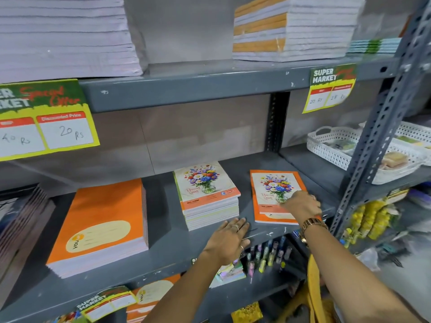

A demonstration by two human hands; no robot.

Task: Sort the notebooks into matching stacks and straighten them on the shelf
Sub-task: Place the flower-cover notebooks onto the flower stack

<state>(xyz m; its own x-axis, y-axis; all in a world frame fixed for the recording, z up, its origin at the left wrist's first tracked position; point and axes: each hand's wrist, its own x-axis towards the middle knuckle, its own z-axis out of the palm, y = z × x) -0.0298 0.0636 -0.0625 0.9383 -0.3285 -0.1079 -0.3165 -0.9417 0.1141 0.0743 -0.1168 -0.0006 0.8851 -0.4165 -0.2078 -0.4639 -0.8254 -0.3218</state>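
Head view, shelf: the grey metal shelf carries three lots of notebooks, side by side.
Head view, at 9 o'clock: a thick stack of plain orange notebooks with a cream label oval, edges fairly even, well apart from both hands.
Head view, at centre: a stack of flower-print notebooks with white covers and an orange band, its lower layers stepped slightly out of line.
Head view, at 3 o'clock: a flower-print notebook with a cream cover lies on top of a larger orange-bordered notebook, turned slightly clockwise against it.
Left hand: the left hand lies flat on the shelf just in front of the centre stack, at 6 o'clock from it, fingers spread wide, holding nothing.
Right hand: the right hand presses down on the lower right corner of the cream-cover notebook; its fingers are curled over the near edge, though whether they pinch it I cannot tell.
Step in hand, as I judge: lifting or sliding the cream-cover notebook over to the matching centre stack.
Doing it well: take only the top book, hold it level, land it square on the stack, then use the flat left palm to tap the stepped edges flush.
Risk: dragging the orange-bordered one along underneath.
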